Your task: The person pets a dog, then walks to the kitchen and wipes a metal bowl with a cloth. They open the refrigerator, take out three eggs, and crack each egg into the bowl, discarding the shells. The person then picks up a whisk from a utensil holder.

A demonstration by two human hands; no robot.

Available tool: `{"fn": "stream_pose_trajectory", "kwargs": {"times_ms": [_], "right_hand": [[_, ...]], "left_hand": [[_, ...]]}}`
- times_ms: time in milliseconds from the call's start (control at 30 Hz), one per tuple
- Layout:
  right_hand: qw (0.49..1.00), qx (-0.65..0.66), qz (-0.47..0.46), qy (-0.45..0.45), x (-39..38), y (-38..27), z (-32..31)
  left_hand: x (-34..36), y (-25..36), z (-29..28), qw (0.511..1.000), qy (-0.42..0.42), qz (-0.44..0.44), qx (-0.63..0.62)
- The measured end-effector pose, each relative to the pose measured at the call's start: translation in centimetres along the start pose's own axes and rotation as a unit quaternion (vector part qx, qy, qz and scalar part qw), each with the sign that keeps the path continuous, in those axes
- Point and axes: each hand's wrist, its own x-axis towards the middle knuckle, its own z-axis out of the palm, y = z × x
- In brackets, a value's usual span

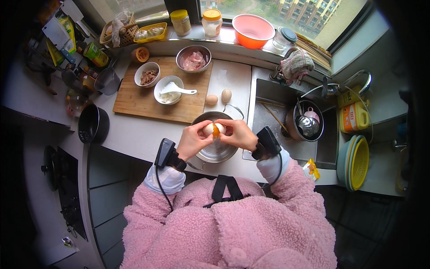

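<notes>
Cracked egg (208, 130) was held between the left hand (193, 140) and right hand (242, 134), each pinching one side, with orange yolk (216, 131) showing at the split, above the steel pot (217, 155) on the counter (139, 138).

Soft daylight enters through the window (244, 6) at the top, brightening the desk (134, 136). Pale reflections mark the steel pot (219, 154) and sink (264, 130). The stove (70, 193), lower left, lies in shadow. The centre appears sharp; straight edges curve toward a black rim.
</notes>
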Motion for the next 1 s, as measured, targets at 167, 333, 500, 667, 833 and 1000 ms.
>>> {"fn": "stream_pose_trajectory", "kwargs": {"times_ms": [167,333,500,667,833,1000], "right_hand": [[0.998,-0.048,-0.032,-0.034,0.0,0.7,-0.8],[0.987,-0.116,-0.072,-0.084,0.3,1.0,-1.9],[0.962,-0.228,-0.129,-0.074,0.4,0.6,-2.6],[0.957,-0.252,-0.139,-0.038,-0.6,-1.2,-2.5],[0.949,-0.282,-0.143,-0.004,-1.8,-4.5,-2.7],[0.942,-0.269,-0.195,0.049,-2.5,-7.9,-3.1]], "left_hand": [[0.1,-0.4,-0.8,0.999,-0.022,0.002,0.042],[0.0,-0.2,-1.6,0.981,-0.057,0.050,0.180],[-0.1,0.4,-1.8,0.941,-0.022,0.125,0.312],[-0.4,1.9,-1.8,0.927,-0.006,0.121,0.354],[-0.9,4.5,-2.0,0.894,0.024,0.144,0.423],[-1.7,7.9,-2.2,0.878,0.058,0.178,0.441]]}}
